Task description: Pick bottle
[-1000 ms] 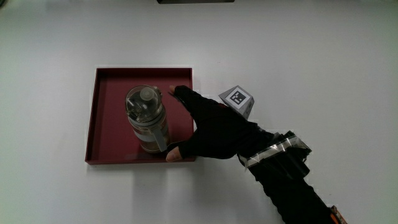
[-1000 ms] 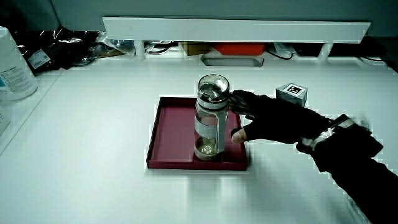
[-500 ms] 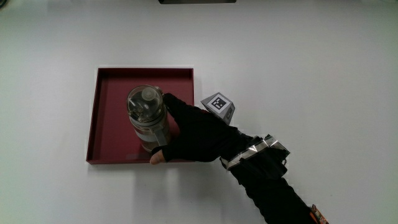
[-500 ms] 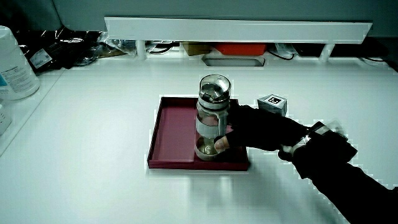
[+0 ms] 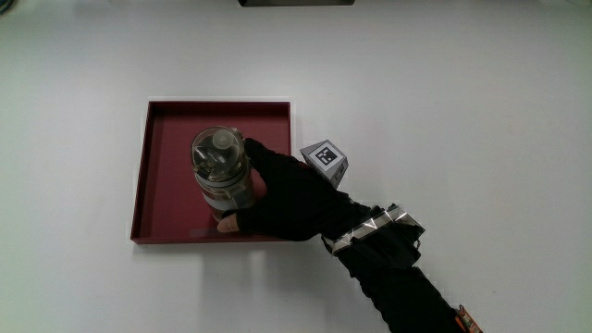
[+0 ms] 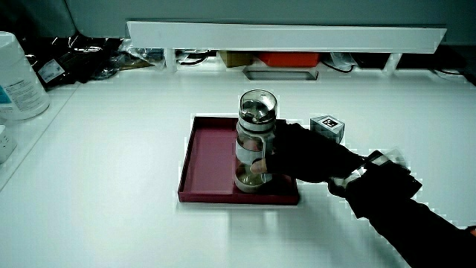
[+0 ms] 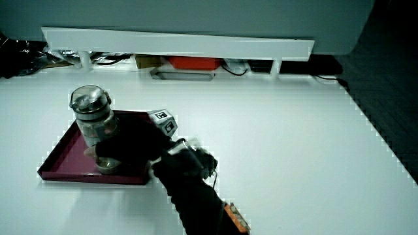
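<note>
Hand (image 5: 282, 192) apparently around bottle (image 5: 222, 174) — upright

Upright bottle (image 7: 93, 124) in red tray (image 7: 60, 156), hand (image 7: 134, 149) wrapped around it

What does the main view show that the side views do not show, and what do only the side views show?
Only the main view shows the bottle's lid from straight above and the tray as a full square. Only the side views show the bottle standing upright and the low partition. All show the hand wrapped around the bottle inside the tray, with the patterned cube on its back.
</note>
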`<state>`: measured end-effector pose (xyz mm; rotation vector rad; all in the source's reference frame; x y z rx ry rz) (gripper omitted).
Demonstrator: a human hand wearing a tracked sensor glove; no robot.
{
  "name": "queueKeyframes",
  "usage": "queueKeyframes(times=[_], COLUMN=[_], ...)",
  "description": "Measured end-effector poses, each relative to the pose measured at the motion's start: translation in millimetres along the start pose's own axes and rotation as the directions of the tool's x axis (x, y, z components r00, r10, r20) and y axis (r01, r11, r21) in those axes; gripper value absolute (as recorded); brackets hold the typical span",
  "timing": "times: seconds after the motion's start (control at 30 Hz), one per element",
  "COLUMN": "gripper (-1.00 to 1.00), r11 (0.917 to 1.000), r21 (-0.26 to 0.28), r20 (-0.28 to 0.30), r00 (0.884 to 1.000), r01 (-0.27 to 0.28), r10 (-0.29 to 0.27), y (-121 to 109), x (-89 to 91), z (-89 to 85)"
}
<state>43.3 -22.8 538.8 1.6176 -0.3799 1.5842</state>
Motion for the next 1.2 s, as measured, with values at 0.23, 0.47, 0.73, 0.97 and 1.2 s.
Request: queueKeyframes(times=[0.23,0.47,0.73,0.97,1.2], gripper=[0.59,0.91,1.00,1.00,1.00], r11=[0.9945,0.9845,0.9803,0.9832,0.9815], r21=[0.085,0.143,0.143,0.099,0.098], r20=[-0.020,0.004,-0.041,-0.094,-0.039], r00=[0.998,0.995,0.989,0.982,0.985], r01=[-0.062,-0.101,-0.136,-0.154,-0.164], r10=[0.063,0.101,0.143,0.163,0.169], y=[-3.7,-6.5,-11.3,-31.7,-60.0], x=[2.7,3.4,-3.5,-36.2,-58.7], z=[-0.1,-2.0,2.9,17.5,40.4])
